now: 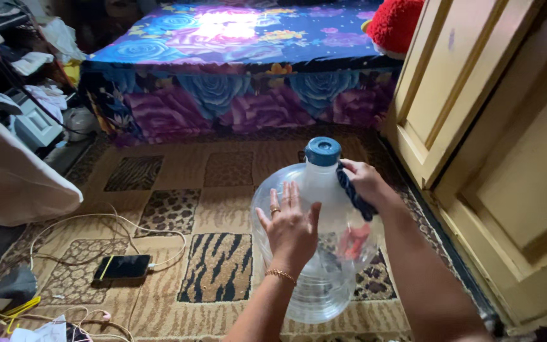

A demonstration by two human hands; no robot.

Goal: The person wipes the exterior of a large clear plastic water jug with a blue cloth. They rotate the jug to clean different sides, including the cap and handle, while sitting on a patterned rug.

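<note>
Closest to me, my left hand (pixel 291 225) lies flat on the shoulder of a large clear plastic water jug (pixel 324 266), its fingers (pixel 289 199) spread and straight, palm against the curved wall. The jug stands upright on the patterned carpet (pixel 216 171). Just beyond, my right hand (pixel 363 180) closes around a dark blue cloth (pixel 354 196), fingers curled over it and pressing it to the jug's neck, right under the blue cap (pixel 323 151). Left of the jug, well apart, a phone (pixel 121 266) lies on the carpet with a white cable (pixel 96 218). Farther off stands a bed (pixel 235 63) in a flowered cover, with a yellow door (pixel 476 126) to the right.
</note>
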